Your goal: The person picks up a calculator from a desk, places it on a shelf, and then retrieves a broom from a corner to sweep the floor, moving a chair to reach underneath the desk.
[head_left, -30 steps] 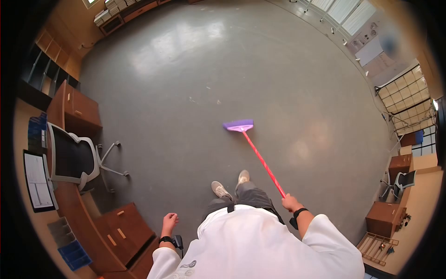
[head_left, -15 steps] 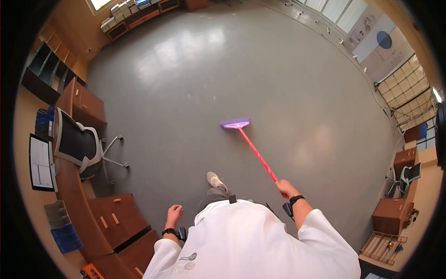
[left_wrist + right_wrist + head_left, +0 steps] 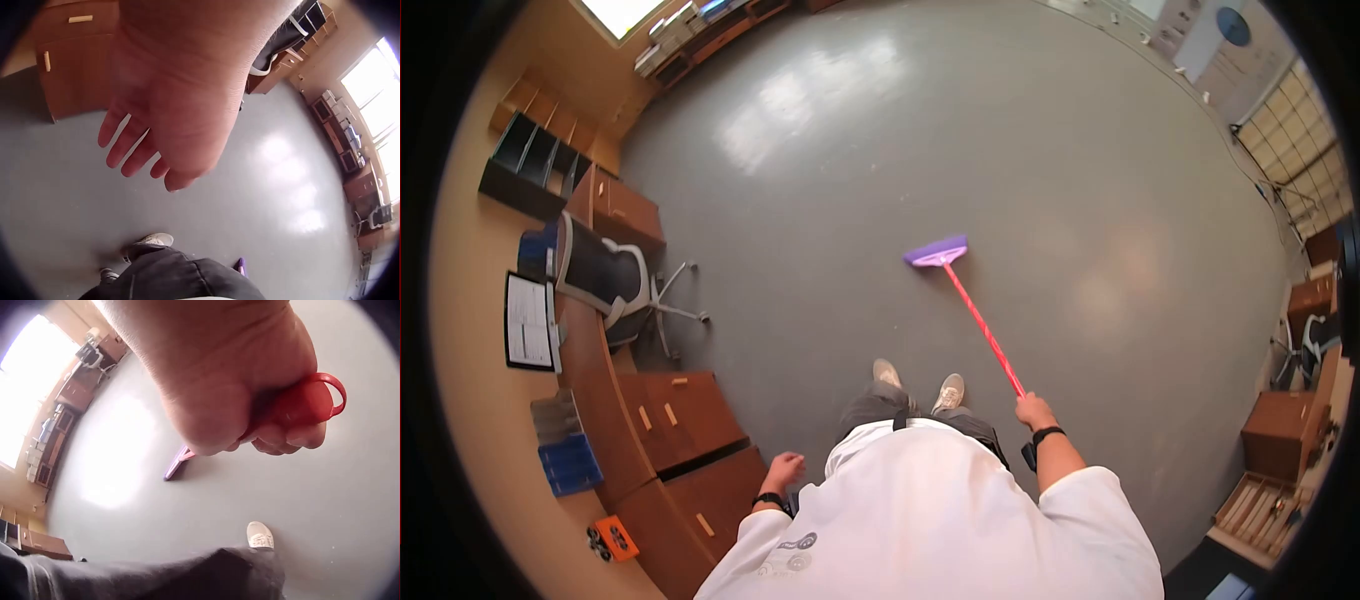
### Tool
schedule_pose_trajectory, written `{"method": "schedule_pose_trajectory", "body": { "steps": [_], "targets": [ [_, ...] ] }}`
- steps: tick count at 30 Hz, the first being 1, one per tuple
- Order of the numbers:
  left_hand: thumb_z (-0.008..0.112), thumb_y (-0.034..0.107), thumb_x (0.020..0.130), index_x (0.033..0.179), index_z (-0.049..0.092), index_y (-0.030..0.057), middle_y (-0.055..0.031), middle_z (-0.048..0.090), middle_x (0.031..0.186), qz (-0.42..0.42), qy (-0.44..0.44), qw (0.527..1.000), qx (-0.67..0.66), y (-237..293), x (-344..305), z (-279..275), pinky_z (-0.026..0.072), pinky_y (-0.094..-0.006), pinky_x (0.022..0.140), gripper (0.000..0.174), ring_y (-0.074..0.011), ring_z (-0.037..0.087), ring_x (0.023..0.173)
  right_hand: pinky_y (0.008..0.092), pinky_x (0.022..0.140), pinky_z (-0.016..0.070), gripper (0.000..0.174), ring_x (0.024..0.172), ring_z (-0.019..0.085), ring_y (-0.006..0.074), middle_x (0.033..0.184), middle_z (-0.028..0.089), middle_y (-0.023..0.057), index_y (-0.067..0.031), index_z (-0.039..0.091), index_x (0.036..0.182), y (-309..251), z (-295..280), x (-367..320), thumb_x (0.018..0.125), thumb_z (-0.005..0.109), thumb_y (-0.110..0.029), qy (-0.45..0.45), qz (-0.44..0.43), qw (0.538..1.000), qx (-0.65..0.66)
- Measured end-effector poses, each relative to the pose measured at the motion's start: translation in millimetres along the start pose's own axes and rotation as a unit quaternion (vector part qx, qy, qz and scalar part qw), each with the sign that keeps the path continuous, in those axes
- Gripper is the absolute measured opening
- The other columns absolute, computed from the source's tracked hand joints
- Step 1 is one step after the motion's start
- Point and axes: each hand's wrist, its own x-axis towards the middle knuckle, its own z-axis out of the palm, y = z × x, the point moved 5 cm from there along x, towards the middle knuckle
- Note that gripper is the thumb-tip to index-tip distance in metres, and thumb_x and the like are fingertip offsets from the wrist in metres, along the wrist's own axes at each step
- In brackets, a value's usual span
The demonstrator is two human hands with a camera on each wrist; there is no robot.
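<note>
My right hand [image 3: 1036, 411] grips a broom [image 3: 987, 335] near the top of its red handle. In the right wrist view the fingers of that hand [image 3: 225, 394] curl round the handle, and its red end cap [image 3: 306, 403] with a hanging loop sticks out past the palm. The broom's purple head [image 3: 937, 251] is down at the grey floor, ahead of the feet. My left hand [image 3: 785, 469] hangs at the left side, holding nothing. Seen from the left wrist, that hand [image 3: 169, 119] has relaxed, spread fingers over the floor.
On the left stand an office chair [image 3: 615, 280], a brown desk [image 3: 590, 370] with cabinets [image 3: 690, 415], and a monitor [image 3: 530, 320]. To the right are a brown cabinet [image 3: 1280, 435] and a wooden rack [image 3: 1255, 515]. Shoes [image 3: 949, 391] show below the trousers.
The feet have stepped, and the whole view has shifted so the left furniture sits further right. The broom head swung slightly left, then right in the view. The right hand keeps its hold.
</note>
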Motion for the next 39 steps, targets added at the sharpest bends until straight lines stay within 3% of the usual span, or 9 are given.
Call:
{"method": "schedule_pose_trajectory", "body": {
  "steps": [6, 9, 13, 14, 18, 21, 23, 28, 39],
  "targets": [
    [0.06, 0.029, 0.09, 0.106, 0.062, 0.0035, -0.0077, 0.068, 0.085, 0.033, -0.065, 0.985, 0.159, 24.1, -18.0, 0.7, 0.05, -0.0314, 0.056, 0.03, -0.0156, 0.063, 0.069, 0.0468, 0.096, 0.0428, 0.044, 0.114, 0.054, 0.0395, 0.117, 0.06, 0.0219, -0.0072, 0.053, 0.123, 86.4, 60.9, -111.2, 0.094, 0.043, -0.039, -0.001, 0.077, 0.995, 0.069],
    [0.06, 0.027, 0.09, 0.103, 0.063, 0.0029, -0.006, 0.066, 0.082, 0.049, -0.072, 0.983, 0.164, 39.5, 37.4, -7.5, 0.0495, -0.03, 0.055, 0.028, -0.0142, 0.062, 0.069, 0.0466, 0.094, 0.0432, 0.043, 0.112, 0.055, 0.0384, 0.117, 0.06, 0.0206, -0.0101, 0.054, 0.123, 123.1, 126.2, -156.2, 0.093, 0.045, -0.04, 0.001, 0.104, 0.991, 0.082],
    [0.06, 0.026, 0.089, 0.101, 0.063, 0.0027, -0.0044, 0.065, 0.081, 0.186, -0.069, 0.97, 0.142, 107.1, 78.9, -7.5, 0.0477, -0.0271, 0.056, 0.026, -0.0131, 0.062, 0.069, 0.0455, 0.089, 0.0463, 0.04, 0.105, 0.06, 0.0344, 0.108, 0.065, 0.0176, -0.0109, 0.063, 0.111, 151.2, 199.5, -227.6, 0.09, 0.047, -0.041, 0.04, 0.166, 0.976, 0.135],
    [0.06, 0.025, 0.09, 0.102, 0.063, 0.0027, -0.0046, 0.066, 0.082, 0.22, -0.063, 0.965, 0.128, 125.0, 83.2, -2.7, 0.0473, -0.0267, 0.056, 0.025, -0.013, 0.062, 0.069, 0.0416, 0.075, 0.0512, 0.038, 0.084, 0.067, 0.0295, 0.088, 0.069, 0.0138, -0.0096, 0.068, 0.102, 168.0, 226.9, -238.7, 0.089, 0.051, -0.041, 0.067, 0.183, 0.972, 0.133],
    [0.059, 0.023, 0.091, 0.108, 0.06, 0.0029, -0.0066, 0.067, 0.086, 0.25, -0.084, 0.953, 0.15, 140.6, 71.2, 7.3, 0.0468, -0.0263, 0.056, 0.027, -0.0134, 0.062, 0.069, 0.0329, 0.051, 0.0486, 0.034, 0.051, 0.059, 0.0177, 0.063, 0.062, 0.0073, -0.0065, 0.068, 0.091, 185.8, 265.8, -333.4, 0.088, 0.058, -0.039, 0.019, 0.25, 0.935, 0.252],
    [0.058, 0.023, 0.091, 0.108, 0.06, 0.0032, -0.0071, 0.067, 0.086, 0.221, -0.127, 0.956, 0.147, 112.6, 96.3, 16.3, 0.0481, -0.0266, 0.056, 0.027, -0.0138, 0.062, 0.069, 0.0333, 0.05, 0.0484, 0.035, 0.052, 0.06, 0.0169, 0.062, 0.062, 0.0073, -0.0055, 0.066, 0.085, 196.1, 307.1, -347.3, 0.09, 0.054, -0.038, 0.006, 0.239, 0.905, 0.352],
    [0.058, 0.024, 0.09, 0.108, 0.06, 0.003, -0.0084, 0.067, 0.086, 0.18, -0.17, 0.945, 0.211, 70.7, 106.4, 21.4, 0.0499, -0.0274, 0.056, 0.027, -0.015, 0.063, 0.07, 0.0407, 0.067, 0.052, 0.038, 0.068, 0.066, 0.0271, 0.072, 0.067, 0.0117, -0.0051, 0.069, 0.091, 202.9, 324.9, -359.7, 0.09, 0.052, -0.04, 0.004, 0.257, 0.895, 0.363],
    [0.057, 0.025, 0.09, 0.109, 0.059, 0.002, -0.011, 0.068, 0.089, 0.087, -0.204, 0.904, 0.365, 9.4, 52.1, 38.8, 0.0527, -0.0319, 0.058, 0.03, -0.0201, 0.066, 0.073, 0.0444, 0.085, 0.0493, 0.038, 0.1, 0.063, 0.0325, 0.1, 0.068, 0.016, -0.0078, 0.07, 0.1, 199.5, 324.9, -390.0, 0.091, 0.052, -0.041, 0.093, 0.276, 0.931, 0.221],
    [0.055, 0.025, 0.092, 0.108, 0.059, 0.002, -0.01, 0.068, 0.089, 0.212, -0.194, 0.885, 0.366, 32.8, -12.9, 153.8, 0.0512, -0.0312, 0.059, 0.029, -0.0199, 0.066, 0.073, 0.045, 0.077, 0.0505, 0.033, 0.085, 0.067, 0.0343, 0.086, 0.069, 0.0175, -0.0062, 0.071, 0.091, 297.9, 427.4, -449.0, 0.09, 0.053, -0.034, 0.159, 0.262, 0.933, 0.187]
  ]
}}
